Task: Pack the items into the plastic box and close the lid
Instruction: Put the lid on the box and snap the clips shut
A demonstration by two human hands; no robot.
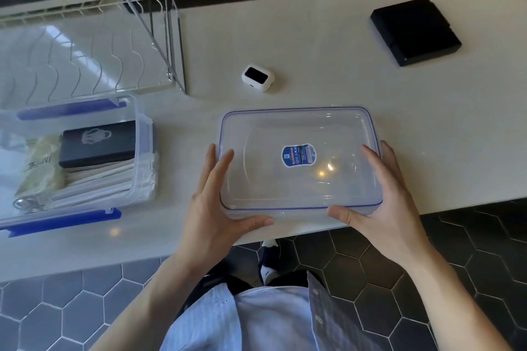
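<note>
the clear lid [299,159], edged with a thin blue seal line and marked with a blue sticker at its middle, is held just above the near edge of the white table [313,45]. it is gripped at its two short ends: the left hand [216,202] is clamped on the left end, fingers laid over the top and thumb curled along the near edge, and the right hand [379,196] is clamped on the right end in the same way.

the lid is judged to be light, stiff and smooth, with some flex across its broad middle; a hold at the rim, as now, is judged safer than a pinch on the slick flat face. it is not thought fragile.

the plastic box [77,162] stands open to the left, well apart from the lid, with its blue latches [68,219] folded outward. inside it a dark flat case [98,144], a yellowish packet [40,168], white folded sheets and what seems a metal ring are seen.

a small white device [258,77] and a black flat block [415,31] lie on the table outside the box; whether they are meant for packing cannot be told.
</note>
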